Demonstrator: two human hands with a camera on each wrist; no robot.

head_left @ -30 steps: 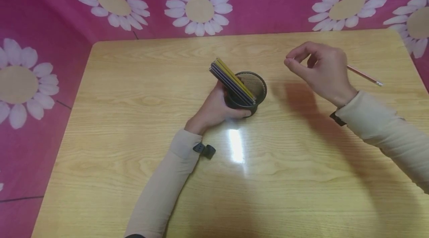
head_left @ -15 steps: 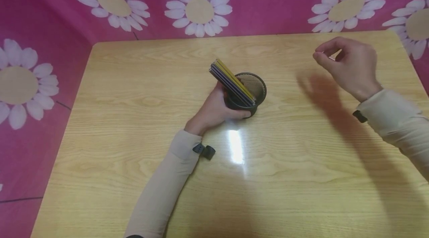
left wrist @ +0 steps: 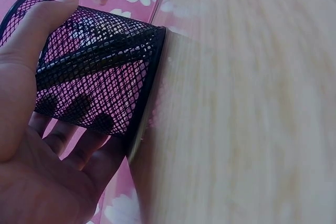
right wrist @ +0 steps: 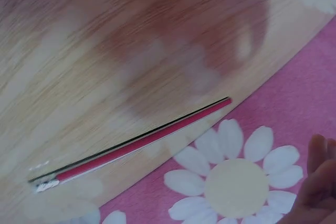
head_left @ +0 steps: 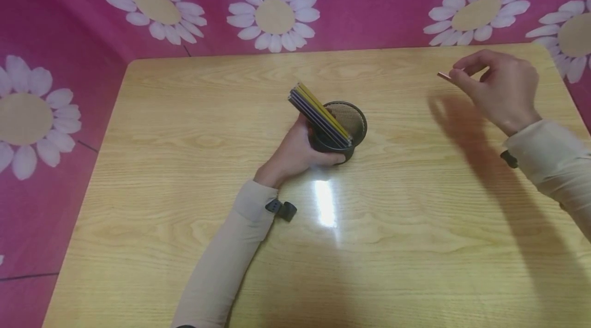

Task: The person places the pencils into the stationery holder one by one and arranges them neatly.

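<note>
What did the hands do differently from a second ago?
The right hand moved right and slightly away, toward the table's far right corner, over the red pencil; whether it grips it is unclear. The left hand kept holding the mesh cup, pencils inside unmoved.

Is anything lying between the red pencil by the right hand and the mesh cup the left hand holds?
Nothing visible. Only bare table lies between the red pencil, under the right hand, and the mesh cup in the left hand. The pencils inside lean left, leaving its mouth partly free.
</note>
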